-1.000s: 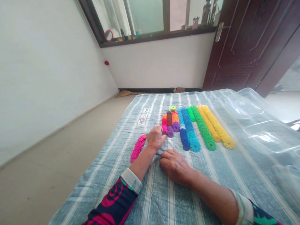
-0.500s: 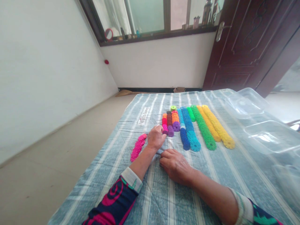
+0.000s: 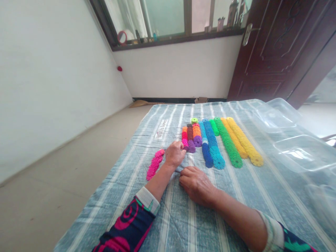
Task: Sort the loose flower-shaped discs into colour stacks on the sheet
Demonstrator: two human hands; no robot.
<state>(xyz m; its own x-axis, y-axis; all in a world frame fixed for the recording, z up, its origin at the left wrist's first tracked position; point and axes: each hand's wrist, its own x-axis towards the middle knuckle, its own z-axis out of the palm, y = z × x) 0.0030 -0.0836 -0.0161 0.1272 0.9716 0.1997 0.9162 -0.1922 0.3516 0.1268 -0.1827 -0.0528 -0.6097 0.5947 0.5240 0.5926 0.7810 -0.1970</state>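
Note:
My left hand [image 3: 175,153] is closed, its fingertips on a purple notched plastic disc [image 3: 186,148] at the near end of a short red and pink row of discs [image 3: 184,135]. Closer to me, my right hand [image 3: 196,183] rests on the cloth with its fingers curled under; anything inside them is hidden. Left of my left hand lies a slanted strip of overlapping pink discs [image 3: 155,164]. To the right, a brown and purple row [image 3: 190,136] and an orange and purple row [image 3: 196,132] lie alongside.
Longer rows of blue [image 3: 210,136], green [image 3: 228,143] and yellow discs [image 3: 244,140] continue to the right. Clear plastic containers [image 3: 301,154] stand at the right side. Blue striped cloth [image 3: 126,196] covers the table. Beyond are a window ledge and a dark door [image 3: 278,52].
Almost nothing differs. Both hands stay in the same places, and the rows of discs lie as before; the view has shifted very slightly.

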